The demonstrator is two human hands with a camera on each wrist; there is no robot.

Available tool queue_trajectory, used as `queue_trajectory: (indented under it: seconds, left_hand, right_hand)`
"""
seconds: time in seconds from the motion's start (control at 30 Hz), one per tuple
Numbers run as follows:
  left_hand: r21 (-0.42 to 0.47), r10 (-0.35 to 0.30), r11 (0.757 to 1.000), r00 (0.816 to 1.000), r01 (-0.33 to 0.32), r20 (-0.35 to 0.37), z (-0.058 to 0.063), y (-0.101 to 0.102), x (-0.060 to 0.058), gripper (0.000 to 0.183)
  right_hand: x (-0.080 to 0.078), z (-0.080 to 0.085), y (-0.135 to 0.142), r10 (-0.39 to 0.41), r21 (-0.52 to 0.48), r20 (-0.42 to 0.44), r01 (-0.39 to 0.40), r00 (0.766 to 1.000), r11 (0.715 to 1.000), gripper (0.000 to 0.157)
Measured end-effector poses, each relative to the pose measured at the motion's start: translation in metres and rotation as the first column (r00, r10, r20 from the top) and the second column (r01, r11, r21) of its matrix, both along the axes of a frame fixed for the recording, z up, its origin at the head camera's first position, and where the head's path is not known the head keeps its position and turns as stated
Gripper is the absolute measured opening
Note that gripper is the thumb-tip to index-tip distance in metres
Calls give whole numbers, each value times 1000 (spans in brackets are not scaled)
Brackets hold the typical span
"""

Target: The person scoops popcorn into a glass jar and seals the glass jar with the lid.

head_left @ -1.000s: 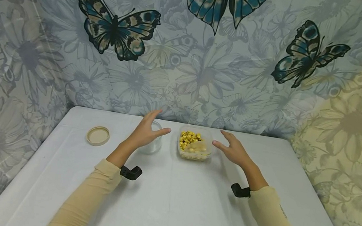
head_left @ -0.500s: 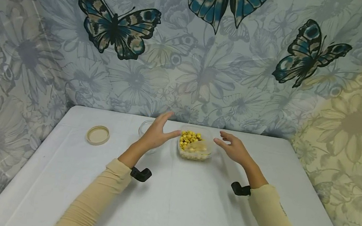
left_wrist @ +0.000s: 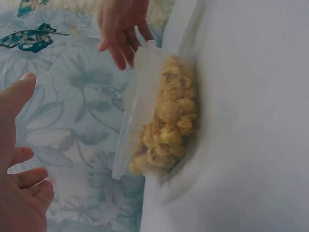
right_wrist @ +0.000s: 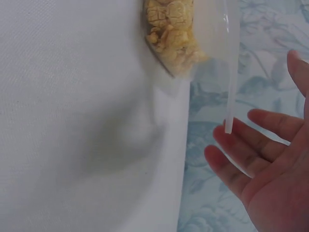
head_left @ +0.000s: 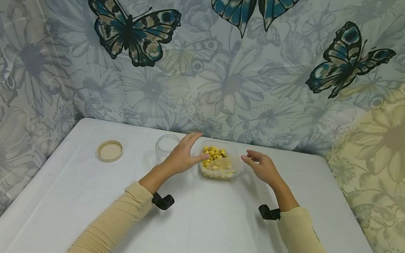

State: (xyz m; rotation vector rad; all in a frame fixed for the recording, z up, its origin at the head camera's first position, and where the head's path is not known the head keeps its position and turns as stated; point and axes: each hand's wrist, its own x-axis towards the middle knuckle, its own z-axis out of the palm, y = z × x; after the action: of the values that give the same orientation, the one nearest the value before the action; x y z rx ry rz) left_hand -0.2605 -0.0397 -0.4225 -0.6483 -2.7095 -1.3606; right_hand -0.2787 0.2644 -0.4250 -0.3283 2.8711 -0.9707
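A clear plastic tub (head_left: 217,174) of yellow popcorn (head_left: 214,152) stands near the back of the table, with a pale scoop-like piece (head_left: 222,164) lying on the popcorn. On its left side is my left hand (head_left: 182,156), fingers spread and thumb overlapping the tub's edge in the head view. My right hand (head_left: 263,169) hovers at the tub's right side with loosely bent fingers. In the right wrist view, the right fingertips (right_wrist: 224,137) are right at the tub's rim (right_wrist: 230,96). Both hands hold nothing.
A clear jar (head_left: 164,143) stands left of the tub, partly hidden behind my left hand. Farther left, a round cream-coloured lid (head_left: 109,151) lies on the white table (head_left: 211,231). A butterfly-print cloth (head_left: 228,82) hangs right behind the table.
My left hand has moved right, from in front of the jar to the tub's left side, uncovering more of the jar. The right hand has shifted only slightly, its fingers a bit more bent.
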Motion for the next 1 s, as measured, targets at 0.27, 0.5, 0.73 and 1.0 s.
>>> queue_trajectory:
  seconds: [0.27, 0.5, 0.73, 1.0]
  left_hand:
    - [-50, -20, 999, 1000, 19, -15, -16, 6, 1, 78]
    - [-25, -7, 1000, 998, 8, 60, -30, 14, -2, 76]
    - [-44, 31, 999, 990, -25, 135, -43, 20, -5, 79]
    - [-57, 43, 998, 986, -35, 159, -55, 23, -6, 86]
  right_hand:
    - [-2, -7, 0, -9, -16, 23, 9, 1000, 1000, 66]
    - [0, -15, 0, -70, -86, 91, 78, 993, 993, 60]
    - [3, -23, -1, -124, -230, 130, 151, 984, 961, 54]
    - [5, -29, 0, -158, -415, 217, 238, 963, 878, 50]
